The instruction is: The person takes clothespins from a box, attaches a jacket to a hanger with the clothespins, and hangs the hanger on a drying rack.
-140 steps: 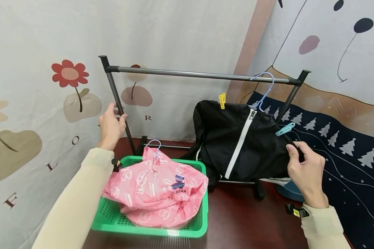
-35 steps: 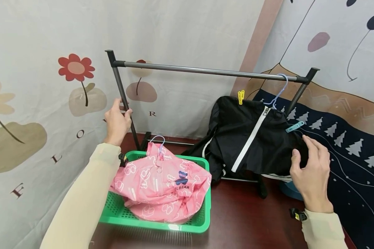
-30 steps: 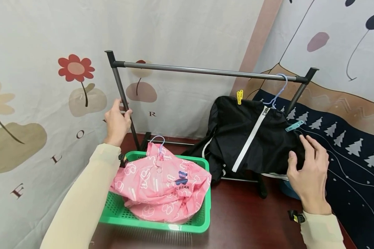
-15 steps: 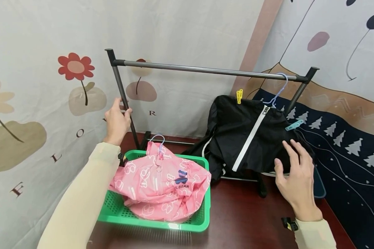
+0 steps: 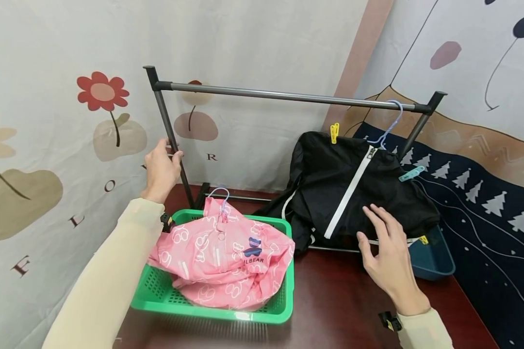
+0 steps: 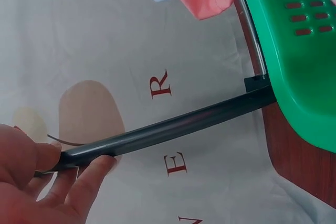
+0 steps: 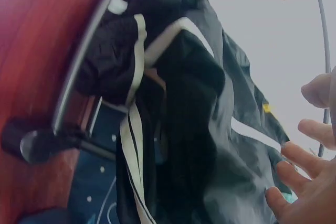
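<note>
- L hand (image 5: 161, 169): thumb + fingers wrapped round left post (image 5: 166, 121) of the rack, nr table's (image 5: 327, 300) rear-left corner. A hard pull could drag or tip the frame, b/c it looks light.
- Green basket (image 5: 201, 313): twd table's left edge w/ pink jacket (image 5: 227, 261) heaped in it, sleeve over the left rim. Sleeve could snag if basket is shifted; pink jacket's hook (image 5: 220, 188), up at basket's rear rim, might catch too.
- Black jacket (image 5: 323, 189): hung under right end of the rail (image 5: 262, 93), nr table's rear edge, lopsided, left side drooping low. Uneven wt could slide it off its hanger (image 5: 397, 119). Yellow peg (image 5: 334, 133) on the top edge could pop off if the cloth is tugged.
- R hand (image 5: 387, 254): fingers spread, holding nothing; can't tell if tips touch the cloth. A careless brush could set the jacket swinging or knock teal peg (image 5: 412, 173) loose.
- Blue bin (image 5: 432, 271): at table's right edge, partly behind jacket's hem; a bump could push it over.
</note>
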{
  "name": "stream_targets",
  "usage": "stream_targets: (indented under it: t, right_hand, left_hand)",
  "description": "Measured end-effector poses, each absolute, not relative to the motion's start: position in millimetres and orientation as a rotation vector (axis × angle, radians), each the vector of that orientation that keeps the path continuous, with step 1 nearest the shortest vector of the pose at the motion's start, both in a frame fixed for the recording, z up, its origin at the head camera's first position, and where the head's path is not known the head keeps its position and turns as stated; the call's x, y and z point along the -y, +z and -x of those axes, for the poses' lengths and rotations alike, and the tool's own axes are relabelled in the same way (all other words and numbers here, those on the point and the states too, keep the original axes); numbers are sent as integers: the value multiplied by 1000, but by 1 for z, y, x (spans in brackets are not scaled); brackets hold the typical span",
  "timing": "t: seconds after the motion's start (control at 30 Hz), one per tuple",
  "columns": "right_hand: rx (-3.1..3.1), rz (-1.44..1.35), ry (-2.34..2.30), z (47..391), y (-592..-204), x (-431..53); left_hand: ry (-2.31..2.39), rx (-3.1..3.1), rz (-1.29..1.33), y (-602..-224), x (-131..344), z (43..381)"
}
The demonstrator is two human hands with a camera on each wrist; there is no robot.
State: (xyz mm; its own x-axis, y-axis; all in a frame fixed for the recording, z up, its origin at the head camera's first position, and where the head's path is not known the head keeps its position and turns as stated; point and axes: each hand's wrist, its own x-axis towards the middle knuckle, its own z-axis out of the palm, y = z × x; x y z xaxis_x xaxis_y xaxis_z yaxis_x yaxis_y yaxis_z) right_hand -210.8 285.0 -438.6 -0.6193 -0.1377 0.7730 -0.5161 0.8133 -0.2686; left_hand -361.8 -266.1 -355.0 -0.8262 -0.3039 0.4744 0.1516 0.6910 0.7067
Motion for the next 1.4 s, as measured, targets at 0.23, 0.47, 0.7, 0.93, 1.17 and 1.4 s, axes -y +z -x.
stream_targets:
  t: [0.23, 0.47, 0.7, 0.93, 1.17, 1.4]
  right_hand:
    - [2248, -524, 592, 209, -446, -268]
    - [2256, -605, 586, 212, -454, -249]
    - [2260, -694, 584, 211, -462, -231]
    - [2312, -730, 601, 209, -468, -221]
    - [2336, -766, 597, 210, -471, -209]
    - [2380, -809, 625, 210, -475, -198]
  left_hand:
    - [-1043, 2364, -86, -355, 265, 357]
    - [-1053, 2435, -87, -356, 267, 351]
    - [-1087, 2507, -98, -356, 259, 342]
    - [-1073, 2578, -100, -357, 250, 327]
    - [-1046, 2691, -67, -359, 244, 303]
    - [-930, 2840, 68, -365, 237, 277]
